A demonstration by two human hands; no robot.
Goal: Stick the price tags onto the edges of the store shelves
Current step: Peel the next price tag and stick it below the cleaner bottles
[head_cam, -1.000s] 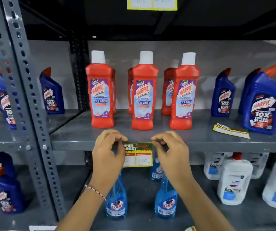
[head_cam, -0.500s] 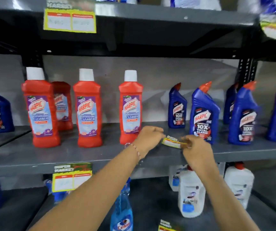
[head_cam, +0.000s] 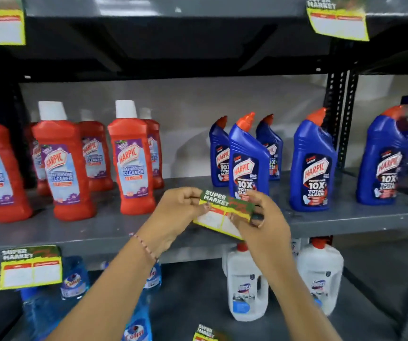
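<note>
Grey shelf edge (head_cam: 345, 219); price tag (head_cam: 222, 212) lengthwise between left hand (head_cam: 175, 215), right hand (head_cam: 264, 222).

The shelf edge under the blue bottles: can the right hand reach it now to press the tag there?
Probably yes: the right hand hovers just above the shelf edge, nothing between, though both hands grip the price tag.

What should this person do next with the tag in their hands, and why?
Probably lower the price tag to the shelf edge below the blue bottles and press it on. Both the left hand and the right hand hold it just above that bare edge, while the stretch below the red bottles already carries a stuck tag.
</note>
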